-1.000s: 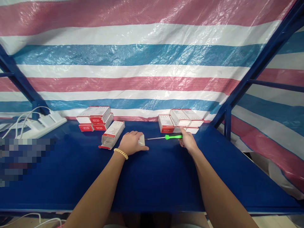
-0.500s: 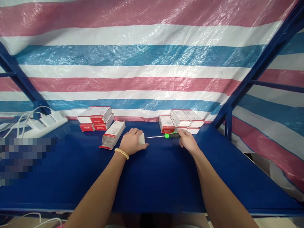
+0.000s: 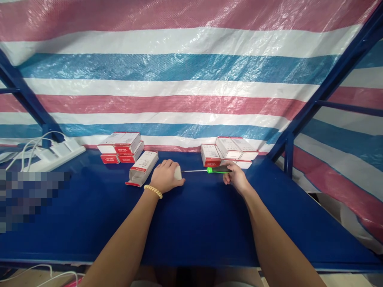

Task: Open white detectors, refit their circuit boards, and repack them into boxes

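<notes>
A: What carries everything?

B: A dark blue table inside a blue metal frame, with a red, white and blue striped tarp hung behind it and along the right side.

A: And the hands?

B: The left hand lies near the table's far edge, fingers curled down over a small white part and holding it against the table. The right hand's grip is closed round the green and black handle of a screwdriver. Its shaft lies level and its tip meets the white part.

A: What lies around them?

B: An opened white and red box is just left of the left hand. Behind it, at the far edge, sits a stack of similar boxes. A second stack is just behind the right hand. At the far left corner a white power strip rests with white cables running off it. Part of the left side is blurred out.
</notes>
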Motion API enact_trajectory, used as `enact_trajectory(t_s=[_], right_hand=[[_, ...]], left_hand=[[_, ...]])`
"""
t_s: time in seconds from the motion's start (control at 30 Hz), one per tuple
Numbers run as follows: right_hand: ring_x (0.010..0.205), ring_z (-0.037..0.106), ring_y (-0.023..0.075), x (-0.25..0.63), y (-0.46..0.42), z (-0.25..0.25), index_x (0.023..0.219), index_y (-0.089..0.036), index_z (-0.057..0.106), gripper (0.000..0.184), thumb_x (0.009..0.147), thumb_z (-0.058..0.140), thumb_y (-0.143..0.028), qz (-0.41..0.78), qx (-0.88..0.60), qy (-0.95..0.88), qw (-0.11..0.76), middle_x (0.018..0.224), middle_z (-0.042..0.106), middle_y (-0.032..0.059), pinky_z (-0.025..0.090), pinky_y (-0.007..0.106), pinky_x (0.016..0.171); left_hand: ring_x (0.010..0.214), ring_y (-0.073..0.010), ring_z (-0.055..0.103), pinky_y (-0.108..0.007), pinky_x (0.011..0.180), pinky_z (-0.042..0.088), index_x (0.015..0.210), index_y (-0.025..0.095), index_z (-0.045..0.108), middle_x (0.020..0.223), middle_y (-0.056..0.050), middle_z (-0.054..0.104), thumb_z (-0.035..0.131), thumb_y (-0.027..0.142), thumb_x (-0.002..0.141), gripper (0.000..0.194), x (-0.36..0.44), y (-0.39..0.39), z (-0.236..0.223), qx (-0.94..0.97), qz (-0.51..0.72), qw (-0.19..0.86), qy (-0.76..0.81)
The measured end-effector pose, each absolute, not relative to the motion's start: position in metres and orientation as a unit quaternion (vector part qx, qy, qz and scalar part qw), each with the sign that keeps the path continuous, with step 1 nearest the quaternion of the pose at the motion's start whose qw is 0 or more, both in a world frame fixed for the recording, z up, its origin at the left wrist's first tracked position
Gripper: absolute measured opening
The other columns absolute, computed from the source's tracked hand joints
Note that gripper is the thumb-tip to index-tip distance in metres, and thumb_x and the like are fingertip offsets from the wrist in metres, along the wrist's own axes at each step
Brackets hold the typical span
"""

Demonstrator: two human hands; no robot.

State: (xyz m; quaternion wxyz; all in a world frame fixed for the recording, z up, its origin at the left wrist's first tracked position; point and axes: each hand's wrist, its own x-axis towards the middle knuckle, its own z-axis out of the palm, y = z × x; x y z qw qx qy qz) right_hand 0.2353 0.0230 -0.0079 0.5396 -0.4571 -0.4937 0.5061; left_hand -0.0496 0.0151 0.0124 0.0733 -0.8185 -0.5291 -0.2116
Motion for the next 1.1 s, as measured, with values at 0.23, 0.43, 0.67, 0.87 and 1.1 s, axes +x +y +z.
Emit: enact_trajectory(t_s=[0.23,0.43,0.67,0.87,1.1], right_hand=[[0.028,0.040,0.0124,0.2316,0.0210,-0.0076,0.074,-0.022,0.045,0.021,0.079,0.050,-0.042,0.475,-0.488,-0.503,0.532,0.031,0.037,-0.0103,0.030,0.021,0.034],[0.025,0.036,0.0106,0.2296,0.0173,-0.0027,0.069,-0.019,0.056,0.042,0.077,0.058,-0.060,0.421,-0.531,-0.518,0.522,0.028,0.035,-0.0088,0.028,0.022,0.033],[0.031,0.044,0.0120,0.2322,0.0168,-0.0003,0.054,-0.018,0.054,0.049,0.079,0.051,-0.059,0.434,-0.519,-0.524,0.517,0.032,0.046,0.0005,0.033,0.023,0.038],[0.033,0.046,0.0151,0.2338,0.0196,-0.0036,0.094,-0.021,0.052,0.031,0.070,0.047,-0.040,0.519,-0.444,-0.476,0.554,0.035,0.047,-0.0067,0.032,0.022,0.037],[0.030,0.041,0.0126,0.2323,0.0212,-0.0067,0.080,-0.023,0.044,0.028,0.080,0.051,-0.050,0.479,-0.452,-0.516,0.547,0.033,0.041,-0.0096,0.032,0.022,0.037]], left_hand=[[0.100,-0.0275,0.055,-0.041,0.087,0.045,0.103,0.020,0.059,0.104,-0.008,0.060,0.065,0.049,0.069,0.046,-0.0503,0.0149,0.0128,-0.819,-0.214,0.060,-0.528],[0.100,-0.0279,0.055,-0.041,0.086,0.046,0.103,0.020,0.060,0.102,-0.008,0.061,0.065,0.050,0.069,0.046,-0.0510,0.0157,0.0112,-0.817,-0.210,0.058,-0.533],[0.100,-0.0274,0.055,-0.040,0.086,0.046,0.102,0.020,0.059,0.102,-0.008,0.061,0.066,0.051,0.068,0.047,-0.0517,0.0154,0.0109,-0.823,-0.210,0.064,-0.523],[0.099,-0.0252,0.056,-0.038,0.088,0.046,0.102,0.020,0.058,0.101,-0.006,0.061,0.067,0.049,0.068,0.046,-0.0511,0.0137,0.0134,-0.834,-0.230,0.054,-0.499],[0.099,-0.0249,0.056,-0.038,0.088,0.046,0.101,0.021,0.058,0.102,-0.006,0.062,0.068,0.047,0.067,0.045,-0.0521,0.0149,0.0116,-0.831,-0.243,0.051,-0.498]])
